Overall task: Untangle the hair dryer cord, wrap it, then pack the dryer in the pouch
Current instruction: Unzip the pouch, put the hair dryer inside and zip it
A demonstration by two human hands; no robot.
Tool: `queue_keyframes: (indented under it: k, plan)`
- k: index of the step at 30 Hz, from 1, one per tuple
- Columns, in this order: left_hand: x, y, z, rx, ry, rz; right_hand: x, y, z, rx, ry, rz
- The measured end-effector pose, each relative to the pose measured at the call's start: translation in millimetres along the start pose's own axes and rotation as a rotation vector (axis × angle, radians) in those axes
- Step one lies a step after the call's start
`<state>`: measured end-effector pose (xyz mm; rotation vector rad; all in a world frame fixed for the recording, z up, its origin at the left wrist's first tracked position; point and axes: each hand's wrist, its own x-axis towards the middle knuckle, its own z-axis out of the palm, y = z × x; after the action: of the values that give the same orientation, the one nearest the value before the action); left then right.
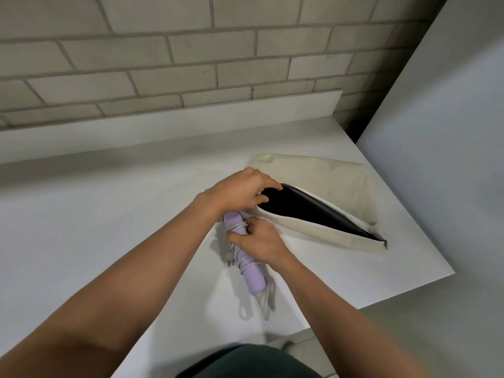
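Brick wall [163, 50] behind table [81, 214] with pouch [313, 170]

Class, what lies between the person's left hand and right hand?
In the head view, the cord-wrapped hair dryer lies between the left hand and the right hand, beside the pouch's open mouth.

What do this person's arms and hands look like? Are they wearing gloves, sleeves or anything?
No gloves and no sleeves in view: the left forearm and right forearm are bare. The left hand and right hand show no watch, bracelet or ring that I can make out. A dark green garment shows at the bottom edge.
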<state>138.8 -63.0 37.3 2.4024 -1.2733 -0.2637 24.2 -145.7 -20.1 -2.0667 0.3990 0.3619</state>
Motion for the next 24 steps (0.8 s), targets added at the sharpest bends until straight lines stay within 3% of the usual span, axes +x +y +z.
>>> queue_keyframes:
  k: [6, 13, 16, 24]
  plan:
    - [8, -4, -8, 0.004, 0.015, 0.02, -20, -1, -11, -0.005, 0.026, 0.029]
    - [14, -9, -9, 0.042, 0.021, 0.031, -80, 17, -47, -0.087, -0.104, 0.027]
    - [9, -14, -3, 0.069, 0.033, 0.041, -109, 27, -70, 0.005, -0.153, 0.042]
    - [-29, -10, 35, -0.018, 0.34, 0.111, -134, 38, -130, 0.28, -0.084, 0.041]
